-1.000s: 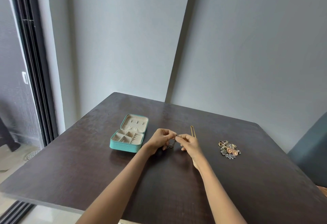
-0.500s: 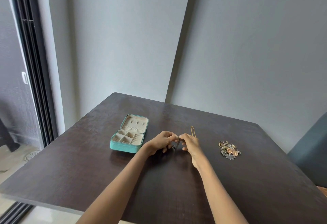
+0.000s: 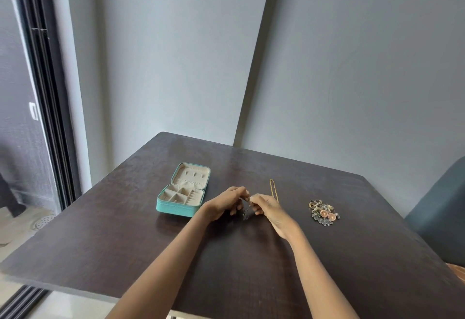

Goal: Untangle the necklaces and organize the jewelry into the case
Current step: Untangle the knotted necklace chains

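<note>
Left hand (image 3: 226,201) and right hand (image 3: 266,205) both pinch a thin, barely visible necklace (image 3: 244,211) above the table (image 3: 125,230)

Single head-worn wide-angle cam, looking fwd and down: dark table (image 3: 125,230) fills lower frame at arm's reach, grey wall corner (image 3: 254,67) above, sliding door (image 3: 47,92) at left edge.

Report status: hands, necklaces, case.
Left hand and right hand both pinch thin tangled silver chain. Open teal jewelry case holds nothing visible. Jewelry pile waiting, nothing blocking.
</note>
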Motion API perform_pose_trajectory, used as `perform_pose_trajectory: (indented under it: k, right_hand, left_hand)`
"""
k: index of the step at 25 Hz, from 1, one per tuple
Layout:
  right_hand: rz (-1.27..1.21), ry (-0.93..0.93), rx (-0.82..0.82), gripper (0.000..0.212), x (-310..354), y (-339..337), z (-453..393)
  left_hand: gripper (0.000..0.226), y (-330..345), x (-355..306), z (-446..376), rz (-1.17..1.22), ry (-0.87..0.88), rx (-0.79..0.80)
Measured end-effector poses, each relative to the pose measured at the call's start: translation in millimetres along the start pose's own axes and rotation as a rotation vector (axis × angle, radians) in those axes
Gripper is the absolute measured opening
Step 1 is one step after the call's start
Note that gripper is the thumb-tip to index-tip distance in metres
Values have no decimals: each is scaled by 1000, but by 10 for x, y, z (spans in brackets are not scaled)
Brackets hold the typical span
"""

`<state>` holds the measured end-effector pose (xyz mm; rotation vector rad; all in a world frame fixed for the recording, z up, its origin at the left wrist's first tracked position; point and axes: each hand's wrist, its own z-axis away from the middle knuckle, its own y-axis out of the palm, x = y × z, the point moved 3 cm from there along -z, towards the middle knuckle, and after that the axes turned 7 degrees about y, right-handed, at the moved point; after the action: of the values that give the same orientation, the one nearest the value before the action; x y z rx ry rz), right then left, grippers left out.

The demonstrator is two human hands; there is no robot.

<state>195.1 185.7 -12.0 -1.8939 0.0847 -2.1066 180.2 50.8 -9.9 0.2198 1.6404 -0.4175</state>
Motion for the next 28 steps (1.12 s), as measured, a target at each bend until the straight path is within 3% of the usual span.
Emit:
perform_pose_trajectory:
  k: [4, 7, 12, 17, 25, 28]
  right_hand:
    - [181, -9, 0, 18, -10, 4, -45]
    - [247, 3, -98, 19, -6, -11, -85]
    - [-92, 44, -277, 25, 6, 20, -32]
    - [-410, 48, -246, 26, 45, -10, 11]
    - [-283, 25, -213, 21, 12, 23, -16]
    - [-325, -4, -223, 18, -10, 1, -23]
  left_hand:
    - [26, 10, 16, 6, -38, -8, 2]
    - [29, 13, 41, -3, -81, 27, 17]
    - [32, 13, 65, 23, -58, 84, 42]
    - [27, -45, 64, 49, 240, 112, -127]
    - [30, -75, 94, 25, 443, 117, -202]
    - [19, -35, 71, 42, 271, 150, -187]
